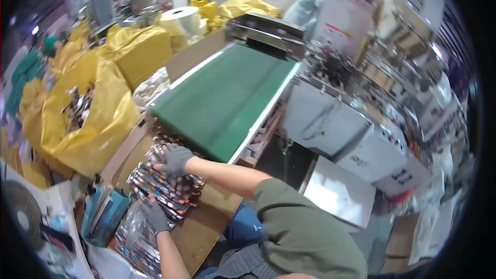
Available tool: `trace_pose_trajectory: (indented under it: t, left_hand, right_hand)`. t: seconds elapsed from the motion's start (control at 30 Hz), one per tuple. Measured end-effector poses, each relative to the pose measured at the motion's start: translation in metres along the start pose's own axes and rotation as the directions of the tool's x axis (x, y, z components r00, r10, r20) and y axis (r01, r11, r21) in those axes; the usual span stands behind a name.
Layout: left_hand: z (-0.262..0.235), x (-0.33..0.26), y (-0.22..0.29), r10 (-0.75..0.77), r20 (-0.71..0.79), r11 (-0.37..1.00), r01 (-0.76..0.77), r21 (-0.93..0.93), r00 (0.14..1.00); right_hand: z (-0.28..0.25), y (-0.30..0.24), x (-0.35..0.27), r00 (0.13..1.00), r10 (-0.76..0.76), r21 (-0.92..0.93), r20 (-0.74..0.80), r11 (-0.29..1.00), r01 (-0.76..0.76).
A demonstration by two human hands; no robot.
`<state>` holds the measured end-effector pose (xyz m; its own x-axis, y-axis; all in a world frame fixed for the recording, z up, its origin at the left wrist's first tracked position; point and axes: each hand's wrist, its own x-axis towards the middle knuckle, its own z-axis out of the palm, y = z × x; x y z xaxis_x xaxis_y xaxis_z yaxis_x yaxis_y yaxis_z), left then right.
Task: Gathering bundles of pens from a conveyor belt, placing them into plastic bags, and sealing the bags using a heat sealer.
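A heap of small, slim striped packets [168, 191] in dark, white and orange lies on a brown work surface at the foot of the conveyor. My right hand [176, 159], in a grey glove, rests on the heap's far side with its fingers apart. On the near side, my left hand [155, 217], also gloved in grey, touches the packets with its fingers stretched out. Beside it lies a clear plastic bag [137, 230], and similar packets show through it. The undersides of both hands are hidden.
A green conveyor belt [227, 93] slopes away ahead. To the left stand a yellow sack [103, 124] of loose pieces and a blue holder [106, 212]. A white machine cabinet [320, 113] is at the right. A fan [20, 212] sits at the far left.
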<state>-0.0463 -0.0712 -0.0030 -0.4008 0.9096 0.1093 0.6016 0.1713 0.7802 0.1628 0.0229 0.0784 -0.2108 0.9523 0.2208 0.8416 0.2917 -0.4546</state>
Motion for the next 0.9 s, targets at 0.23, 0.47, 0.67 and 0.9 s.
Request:
trace_pose_trajectory:
  t: [0.23,0.47,0.67,0.9]
  left_hand:
    - [-0.003,0.036,0.012,-0.288,0.445,0.554,0.526,-0.645,0.848]
    - [-0.043,0.013,-0.012,-0.084,0.624,0.338,0.612,-0.715,0.777]
    - [-0.117,-0.028,0.03,0.236,0.256,0.651,0.043,-0.758,0.937]
    - [-0.123,-0.04,-0.003,0.271,0.267,0.917,-0.163,-0.365,0.925]
  right_hand:
    - [-0.006,-0.039,-0.02,0.959,0.239,0.31,0.154,0.91,-0.276]
    - [0.084,-0.084,-0.054,0.798,-0.167,0.814,0.58,0.069,-0.577]
    - [-0.002,-0.129,-0.079,0.968,-0.251,1.0,-0.029,0.0,0.03]
    - [-0.049,-0.12,-0.101,0.865,-0.501,0.95,0.027,0.281,0.133]
